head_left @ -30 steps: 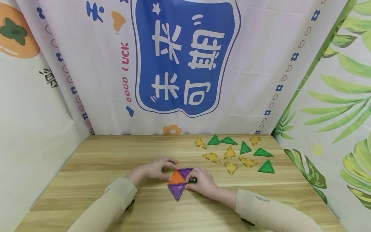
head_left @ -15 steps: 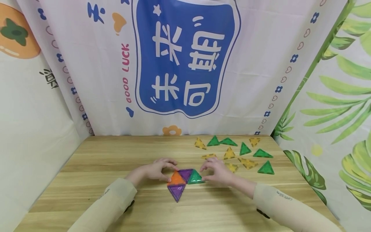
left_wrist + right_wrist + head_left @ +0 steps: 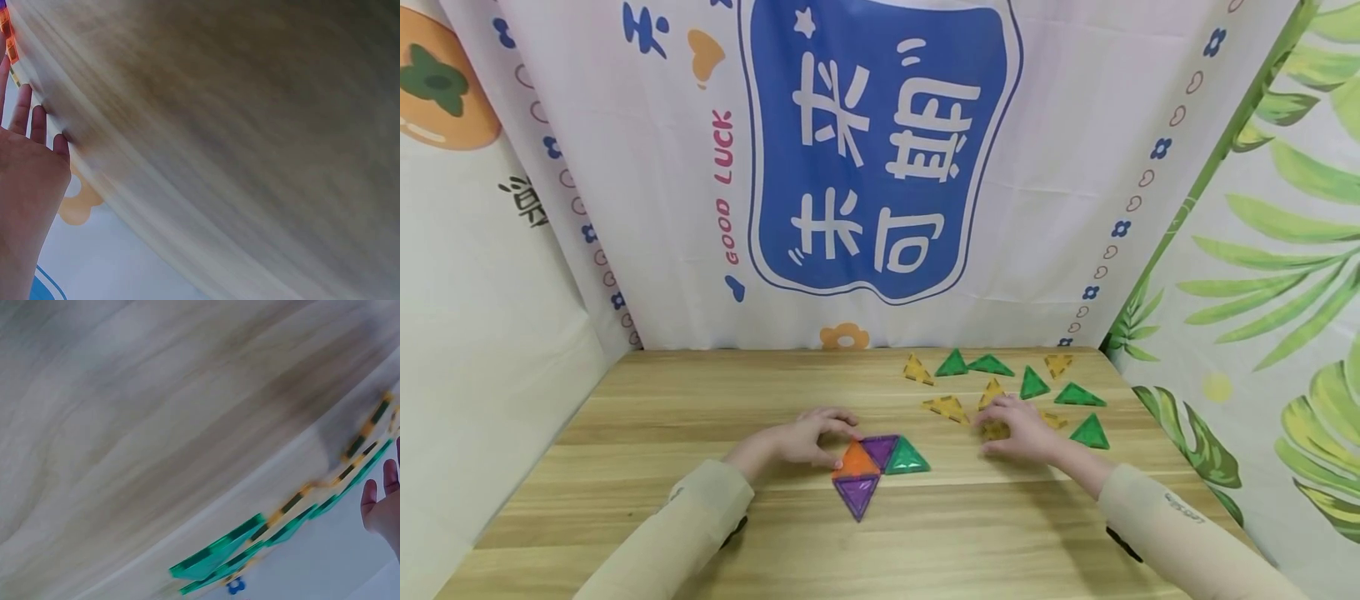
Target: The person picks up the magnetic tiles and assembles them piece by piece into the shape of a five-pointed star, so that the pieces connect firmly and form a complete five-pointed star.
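On the table, an orange triangle tile (image 3: pixel 855 462) touches a purple tile (image 3: pixel 881 451) at its right and another purple tile (image 3: pixel 858 495) below. A green tile (image 3: pixel 907 457) adjoins the upper purple one. My left hand (image 3: pixel 808 437) rests at the orange tile's left edge, thumb and fingertips touching it. Over a yellow tile (image 3: pixel 997 430) is my right hand (image 3: pixel 1018 428), fingers bent loosely and partly covering it; whether they touch it is unclear. In the left wrist view the left hand (image 3: pixel 28 156) shows extended fingers.
Several yellow tiles (image 3: pixel 947 408) and green tiles (image 3: pixel 1089 432) lie spread over the back right of the wooden table (image 3: pixel 700 383). A printed curtain (image 3: pixel 1052 208) hangs behind the table's back edge, and leaf-patterned cloth (image 3: pixel 1292 275) is at the right.
My right hand has let go of the green tile, leaving it beside the upper purple one, and has moved right and back to the yellow tiles. My left hand has stayed put.
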### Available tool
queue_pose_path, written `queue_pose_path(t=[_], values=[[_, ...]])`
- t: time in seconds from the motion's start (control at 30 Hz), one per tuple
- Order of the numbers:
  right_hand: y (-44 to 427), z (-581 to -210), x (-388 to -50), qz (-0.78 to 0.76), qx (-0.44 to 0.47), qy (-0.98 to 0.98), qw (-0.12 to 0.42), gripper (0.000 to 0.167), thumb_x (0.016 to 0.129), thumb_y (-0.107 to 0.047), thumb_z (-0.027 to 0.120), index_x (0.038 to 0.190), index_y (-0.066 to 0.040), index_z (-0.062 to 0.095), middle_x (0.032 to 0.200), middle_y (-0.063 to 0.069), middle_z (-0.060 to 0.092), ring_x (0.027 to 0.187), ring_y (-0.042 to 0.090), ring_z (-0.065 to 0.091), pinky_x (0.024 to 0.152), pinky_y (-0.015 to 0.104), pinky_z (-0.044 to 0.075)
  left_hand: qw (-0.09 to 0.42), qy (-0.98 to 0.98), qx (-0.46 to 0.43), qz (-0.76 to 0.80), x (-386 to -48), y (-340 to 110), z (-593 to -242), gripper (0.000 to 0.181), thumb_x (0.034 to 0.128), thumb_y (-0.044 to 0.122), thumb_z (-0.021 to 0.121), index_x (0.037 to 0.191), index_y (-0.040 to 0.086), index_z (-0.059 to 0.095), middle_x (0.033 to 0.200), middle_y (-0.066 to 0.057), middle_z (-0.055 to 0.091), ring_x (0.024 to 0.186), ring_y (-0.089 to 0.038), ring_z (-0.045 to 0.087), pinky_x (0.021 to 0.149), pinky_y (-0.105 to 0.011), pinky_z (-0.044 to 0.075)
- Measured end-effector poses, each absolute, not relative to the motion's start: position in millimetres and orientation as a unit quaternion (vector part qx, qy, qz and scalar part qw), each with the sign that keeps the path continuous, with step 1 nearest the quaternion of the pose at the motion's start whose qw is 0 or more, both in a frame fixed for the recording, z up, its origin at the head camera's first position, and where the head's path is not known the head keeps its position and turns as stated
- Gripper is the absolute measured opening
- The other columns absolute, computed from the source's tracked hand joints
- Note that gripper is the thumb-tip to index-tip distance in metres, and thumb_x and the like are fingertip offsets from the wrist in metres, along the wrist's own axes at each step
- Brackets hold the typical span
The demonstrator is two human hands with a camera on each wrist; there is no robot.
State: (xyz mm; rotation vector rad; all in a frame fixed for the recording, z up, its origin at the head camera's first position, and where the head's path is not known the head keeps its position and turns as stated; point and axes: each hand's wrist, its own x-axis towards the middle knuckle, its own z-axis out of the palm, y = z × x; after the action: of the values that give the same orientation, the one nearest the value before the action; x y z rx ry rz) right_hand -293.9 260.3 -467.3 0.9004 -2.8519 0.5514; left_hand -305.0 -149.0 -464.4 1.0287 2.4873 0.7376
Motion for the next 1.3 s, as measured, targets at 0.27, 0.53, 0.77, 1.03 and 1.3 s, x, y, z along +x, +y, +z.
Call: queue_pose_path(t=[0.27,0.53,0.77,1.03,1.3], values=[[282.6,-471.4,-301.3,0.171,0.245,-0.954,0.006,0.053,0.073,-0.047,0.077,0.116,-0.017,0.065,0.117,0.004,0.061,0.124,0.041,0.043,0.097,0.063,0.032,0.174,0.879,0.362,0.257,-305.5,-149.7,-467.7,0.044,0.0858,0.033,0.069,0.128,0.025,0.059,0.146,-0.001,0.036,0.138,-0.035,0.021,0.108,-0.063,0.015],[280.9,-473.7,-303.4,0.187,0.228,-0.955,-0.012,0.06,0.071,-0.048,0.078,0.113,-0.009,0.063,0.111,0.006,0.059,0.11,0.031,0.052,0.095,0.054,0.04,0.173,0.88,0.361,0.255,-306.4,-149.8,-467.9,0.045,0.0859,0.034,0.069,0.128,0.024,0.059,0.146,-0.002,0.036,0.138,-0.035,0.021,0.107,-0.063,0.015],[271.9,-470.9,-300.4,0.246,0.215,-0.945,-0.033,0.062,0.068,-0.042,0.082,0.111,-0.006,0.056,0.106,0.006,0.057,0.1,0.023,0.055,0.086,0.042,0.047,0.174,0.881,0.361,0.251,-308.2,-149.2,-468.0,0.045,0.0862,0.034,0.068,0.129,0.026,0.058,0.147,-0.001,0.036,0.138,-0.034,0.021,0.108,-0.062,0.015],[258.6,-463.3,-296.9,0.315,0.195,-0.927,-0.063,0.029,0.085,-0.018,0.071,0.109,-0.008,0.059,0.116,0.013,0.06,0.085,0.024,0.063,0.068,0.035,0.053,0.173,0.88,0.363,0.254,-308.0,-150.2,-468.7,0.045,0.0862,0.033,0.068,0.129,0.026,0.058,0.147,-0.001,0.036,0.138,-0.034,0.021,0.108,-0.062,0.015],[233.9,-450.8,-288.5,0.447,0.165,-0.871,-0.122,0.028,0.09,-0.015,0.064,0.113,-0.003,0.055,0.112,0.017,0.06,0.062,0.017,0.062,0.053,0.035,0.053,0.173,0.879,0.365,0.255,-306.4,-150.2,-467.6,0.044,0.0863,0.032,0.068,0.129,0.026,0.058,0.147,-0.002,0.035,0.138,-0.034,0.021,0.108,-0.062,0.015]])
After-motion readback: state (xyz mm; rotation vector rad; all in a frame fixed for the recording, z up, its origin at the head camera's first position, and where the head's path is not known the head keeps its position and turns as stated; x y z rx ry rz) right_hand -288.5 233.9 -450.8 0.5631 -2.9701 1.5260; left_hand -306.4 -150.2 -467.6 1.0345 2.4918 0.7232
